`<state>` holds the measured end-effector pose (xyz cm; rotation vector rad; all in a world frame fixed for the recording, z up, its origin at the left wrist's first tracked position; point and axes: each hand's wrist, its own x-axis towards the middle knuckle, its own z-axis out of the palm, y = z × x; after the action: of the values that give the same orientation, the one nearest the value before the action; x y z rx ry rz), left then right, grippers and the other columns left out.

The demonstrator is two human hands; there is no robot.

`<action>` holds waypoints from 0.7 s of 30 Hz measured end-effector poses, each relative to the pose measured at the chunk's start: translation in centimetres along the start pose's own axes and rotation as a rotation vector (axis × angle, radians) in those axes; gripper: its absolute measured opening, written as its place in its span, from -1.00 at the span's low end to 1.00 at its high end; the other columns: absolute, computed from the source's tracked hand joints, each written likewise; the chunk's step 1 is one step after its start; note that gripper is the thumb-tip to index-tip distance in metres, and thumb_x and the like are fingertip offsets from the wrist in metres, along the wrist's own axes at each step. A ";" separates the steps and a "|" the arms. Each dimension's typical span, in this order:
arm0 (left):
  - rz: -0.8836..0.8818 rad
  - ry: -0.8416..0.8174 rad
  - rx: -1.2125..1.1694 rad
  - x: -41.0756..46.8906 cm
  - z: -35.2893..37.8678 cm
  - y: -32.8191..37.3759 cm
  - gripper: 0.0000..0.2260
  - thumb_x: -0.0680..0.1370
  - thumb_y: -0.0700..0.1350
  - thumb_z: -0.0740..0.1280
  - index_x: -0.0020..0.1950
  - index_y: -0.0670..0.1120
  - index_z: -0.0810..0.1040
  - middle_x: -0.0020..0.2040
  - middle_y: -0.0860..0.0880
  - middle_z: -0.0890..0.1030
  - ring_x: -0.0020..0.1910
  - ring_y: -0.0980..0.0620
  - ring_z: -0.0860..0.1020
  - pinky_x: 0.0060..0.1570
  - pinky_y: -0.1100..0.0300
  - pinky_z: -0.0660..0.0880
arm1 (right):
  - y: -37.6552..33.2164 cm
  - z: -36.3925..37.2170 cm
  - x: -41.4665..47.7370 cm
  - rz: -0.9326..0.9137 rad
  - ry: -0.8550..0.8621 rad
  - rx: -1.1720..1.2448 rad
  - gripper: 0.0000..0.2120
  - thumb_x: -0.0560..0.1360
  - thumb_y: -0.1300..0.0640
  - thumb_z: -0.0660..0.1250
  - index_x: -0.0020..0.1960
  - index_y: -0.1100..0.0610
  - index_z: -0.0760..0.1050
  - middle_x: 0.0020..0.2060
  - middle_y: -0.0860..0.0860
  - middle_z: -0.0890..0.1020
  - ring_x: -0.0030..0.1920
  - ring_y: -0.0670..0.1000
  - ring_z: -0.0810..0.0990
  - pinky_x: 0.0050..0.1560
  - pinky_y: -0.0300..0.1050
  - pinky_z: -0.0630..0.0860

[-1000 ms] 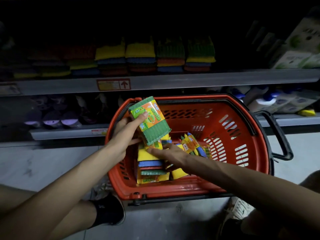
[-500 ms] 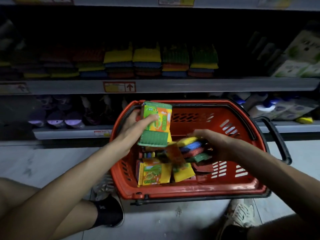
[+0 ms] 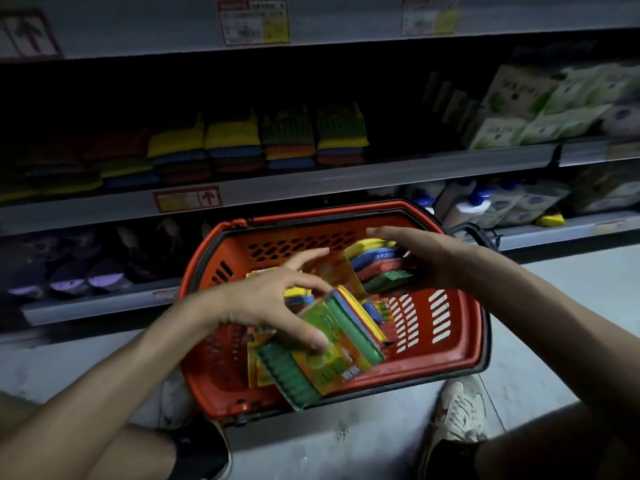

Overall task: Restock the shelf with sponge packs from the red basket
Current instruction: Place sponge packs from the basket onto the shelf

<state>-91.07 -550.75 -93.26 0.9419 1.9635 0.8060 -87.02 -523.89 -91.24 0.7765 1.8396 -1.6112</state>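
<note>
The dim shelf (image 3: 311,183) holds stocked packs (image 3: 235,140) whose left end fades into shadow. Below it stands the red basket (image 3: 453,344), its contents half hidden by both arms. The left hand (image 3: 266,301) grasps a blurred green-edged sponge pack (image 3: 346,362) over the basket's near rim, thumb on its face, other fingers unclear. The right hand (image 3: 426,258) clasps a striped sponge pack (image 3: 377,268) above the far side, its fingers hidden beneath.

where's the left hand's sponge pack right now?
Head view, lower centre: the sponge pack is held by the left hand over the red basket's near rim.
</note>
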 end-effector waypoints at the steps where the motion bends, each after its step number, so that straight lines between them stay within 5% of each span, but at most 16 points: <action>1: 0.003 0.003 0.049 0.3 0.7 0.3 -0.38 0.26 0.26 0.63 0.29 0.31 0.56 0.58 0.41 -0.12 0.59 0.27 -0.01 0.56 0.13 0.11 | -0.1 0.1 -0.3 -0.001 -0.028 -0.004 -0.48 0.50 -0.23 0.42 0.19 0.20 0.61 0.02 0.20 0.74 -0.02 0.18 0.75 0.10 0.10 0.67; 4: -0.018 0.044 0.074 0.7 2.0 1.6 -0.39 0.28 0.21 0.63 0.31 0.28 0.56 0.57 0.34 -0.10 0.57 0.24 0.02 0.49 0.26 0.10 | -0.3 0.1 -1.2 -0.015 -0.056 -0.001 -0.40 0.53 -0.28 0.34 0.28 0.22 0.55 0.11 0.27 0.70 -0.02 0.18 0.74 -0.01 0.05 0.67; 7: -0.045 0.099 -0.021 1.1 1.9 2.3 -0.34 0.21 0.38 0.59 0.26 0.23 0.60 0.55 0.06 0.24 0.54 0.14 0.23 0.52 0.15 0.20 | -0.5 -1.4 -2.3 -0.036 -0.077 0.035 -0.32 0.54 -0.39 0.22 0.30 0.18 0.53 0.11 0.28 0.66 -0.06 0.19 0.75 -0.04 0.05 0.69; 11: 0.074 0.140 -0.610 1.3 2.1 2.4 -0.42 0.17 0.23 0.64 0.09 -0.03 0.74 0.07 -0.06 0.72 0.03 0.05 0.69 0.06 0.17 0.59 | -0.2 -3.2 -3.6 -0.111 -0.126 -0.047 -0.28 0.42 -0.51 0.24 0.33 -0.03 0.58 0.17 0.25 0.67 0.14 0.24 0.70 0.13 0.13 0.62; 14: 0.094 0.023 -0.923 1.2 2.6 2.8 -0.42 0.08 0.24 0.69 -0.03 -0.06 0.78 -0.05 -0.08 0.75 -0.12 0.01 0.73 -0.08 0.19 0.64 | 0.4 -2.1 -4.0 -0.236 -0.048 -0.038 -0.44 0.43 -0.36 0.37 0.27 -0.02 0.57 0.18 0.16 0.68 0.16 0.16 0.69 0.26 0.13 0.58; 17: 0.060 -0.044 -0.989 1.0 2.7 3.7 -0.41 0.08 0.20 0.70 -0.01 -0.08 0.78 -0.01 -0.13 0.75 -0.09 -0.03 0.73 -0.06 0.15 0.64 | 0.8 -0.7 -3.6 -0.301 -0.028 0.094 -0.47 0.41 -0.17 0.47 0.27 0.10 0.56 0.14 0.17 0.70 0.16 0.21 0.69 0.29 0.16 0.57; 21: 0.070 0.044 -0.883 1.1 2.4 5.1 -0.59 0.28 0.04 0.54 0.09 -0.03 0.74 0.09 -0.15 0.72 0.03 -0.08 0.71 0.00 0.12 0.63 | 0.7 -1.5 -3.6 -0.415 0.120 0.226 -0.40 0.41 -0.08 0.54 0.34 0.06 0.40 0.06 0.15 0.71 -0.05 0.14 0.76 -0.09 0.03 0.68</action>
<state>-87.79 -546.66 -90.83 0.4499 1.3605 1.5542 -84.13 -522.50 -88.91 0.6222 2.0245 -2.1028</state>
